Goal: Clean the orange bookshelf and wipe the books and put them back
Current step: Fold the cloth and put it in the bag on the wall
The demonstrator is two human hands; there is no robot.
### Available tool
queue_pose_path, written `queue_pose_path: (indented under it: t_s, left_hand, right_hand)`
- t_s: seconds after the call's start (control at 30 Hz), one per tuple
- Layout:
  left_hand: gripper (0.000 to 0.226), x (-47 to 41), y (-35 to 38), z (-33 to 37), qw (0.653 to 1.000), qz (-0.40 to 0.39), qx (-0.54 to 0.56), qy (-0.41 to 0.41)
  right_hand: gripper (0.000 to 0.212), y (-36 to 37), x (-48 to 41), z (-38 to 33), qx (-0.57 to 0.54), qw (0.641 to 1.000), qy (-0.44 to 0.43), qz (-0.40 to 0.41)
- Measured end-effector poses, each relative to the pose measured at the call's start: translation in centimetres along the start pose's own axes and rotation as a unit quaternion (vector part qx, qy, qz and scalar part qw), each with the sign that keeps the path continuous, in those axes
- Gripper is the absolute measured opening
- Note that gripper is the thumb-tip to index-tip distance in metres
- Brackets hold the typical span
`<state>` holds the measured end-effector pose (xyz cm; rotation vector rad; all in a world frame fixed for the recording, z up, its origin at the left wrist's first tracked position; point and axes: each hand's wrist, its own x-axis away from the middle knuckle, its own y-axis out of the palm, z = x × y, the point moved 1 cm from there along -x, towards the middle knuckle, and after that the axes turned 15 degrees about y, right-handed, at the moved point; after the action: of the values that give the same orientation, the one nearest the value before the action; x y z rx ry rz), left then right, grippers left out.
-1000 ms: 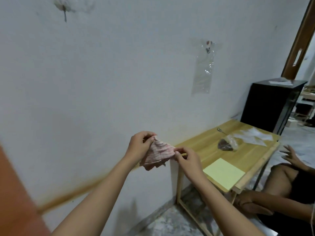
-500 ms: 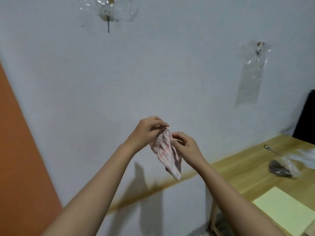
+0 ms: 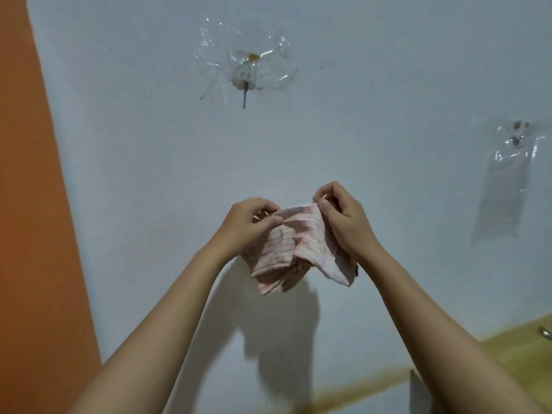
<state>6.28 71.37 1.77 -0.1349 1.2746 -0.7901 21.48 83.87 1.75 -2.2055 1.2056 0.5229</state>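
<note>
In the head view, both your hands are raised in front of the pale wall (image 3: 149, 144), close together, with a pink-and-white checked cloth (image 3: 298, 249) bunched between them. Your left hand (image 3: 248, 225) pinches the cloth's upper edge between thumb and fingers. Your right hand (image 3: 343, 222) pinches the opposite corner, and its palm lies against the fabric. The rest of the cloth hangs below in loose folds.

The cloth looks light, soft and limp, so it will sag wherever you let go. Take it by an edge or a corner to spread it, or wad it into your palm for a firmer wiping pad.

A tall orange panel (image 3: 30, 204) runs down the left edge, well apart from your hands. It is probably the side of the bookshelf. No books are in view.

A crumpled clear plastic bag (image 3: 248, 73) hangs on the wall above, and a second clear plastic sleeve (image 3: 504, 180) hangs to the right. A corner of a light wooden worktop (image 3: 513, 354) shows at lower right.
</note>
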Motion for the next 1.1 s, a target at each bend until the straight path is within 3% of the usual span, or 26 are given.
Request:
queue_pose_path:
  t_s: [0.13, 0.3, 0.43, 0.67, 0.93, 1.1]
  left_hand:
    - [0.013, -4.1, -4.3, 0.9, 0.994, 0.081, -0.062, 0.042]
    - [0.011, -9.7, -9.2, 2.2, 0.962, 0.184, -0.174, 0.099]
    - [0.011, -13.2, -11.9, 2.9, 0.936, 0.233, -0.235, 0.119]
    - [0.009, -15.3, -14.1, 1.5, 0.918, 0.211, -0.320, 0.098]
    - [0.018, -14.8, -12.6, 0.9, 0.888, 0.293, -0.332, 0.123]
    - [0.023, -14.1, -9.8, 0.4, 0.919, 0.245, -0.247, 0.184]
  right_hand:
    - [0.023, 0.4, -4.1, -4.0, 0.030, 0.994, -0.104, -0.002]
    - [0.016, 1.6, -10.1, -9.0, 0.050, 0.971, -0.224, 0.062]
    - [0.025, 2.6, -14.1, -12.4, 0.052, 0.953, -0.276, 0.117]
    - [0.024, 4.7, -17.9, -13.8, 0.121, 0.948, -0.286, 0.075]
    - [0.027, 6.1, -18.1, -12.9, 0.099, 0.962, -0.246, 0.066]
    - [0.025, 6.6, -17.3, -12.6, 0.069, 0.974, -0.213, 0.035]
